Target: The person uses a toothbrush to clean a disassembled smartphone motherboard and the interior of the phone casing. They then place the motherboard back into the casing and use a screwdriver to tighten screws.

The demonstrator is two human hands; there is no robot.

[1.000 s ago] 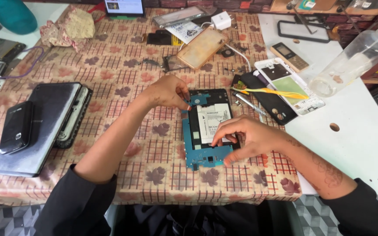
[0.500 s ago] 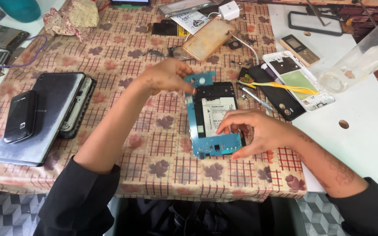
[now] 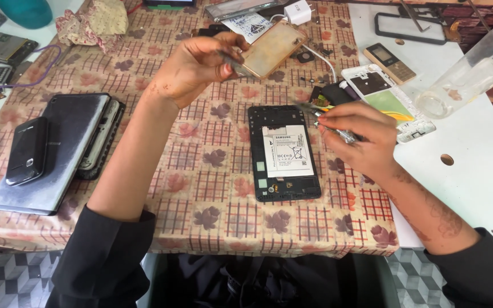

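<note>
An opened black tablet (image 3: 283,153) lies flat on the patterned tablecloth (image 3: 201,188), its white battery (image 3: 287,150) facing up. My right hand (image 3: 360,137) hovers over the tablet's upper right corner, closed on a thin metal tool (image 3: 340,134) whose tip points up and left. My left hand (image 3: 201,65) is raised above the cloth, well up and left of the tablet. It pinches a small grey piece (image 3: 232,61) next to a gold phone back cover (image 3: 272,48).
A stack of grey devices (image 3: 58,154) with a black phone (image 3: 27,149) on top lies at the left. A white phone frame (image 3: 383,97), a small bar phone (image 3: 389,63) and a clear plastic bottle (image 3: 469,71) rest on the white table (image 3: 475,171) at the right.
The blue frame that lay on the tablet is no longer in view. My left hand has lifted up and away from the tablet. My right hand has moved to its upper right with a tool.
</note>
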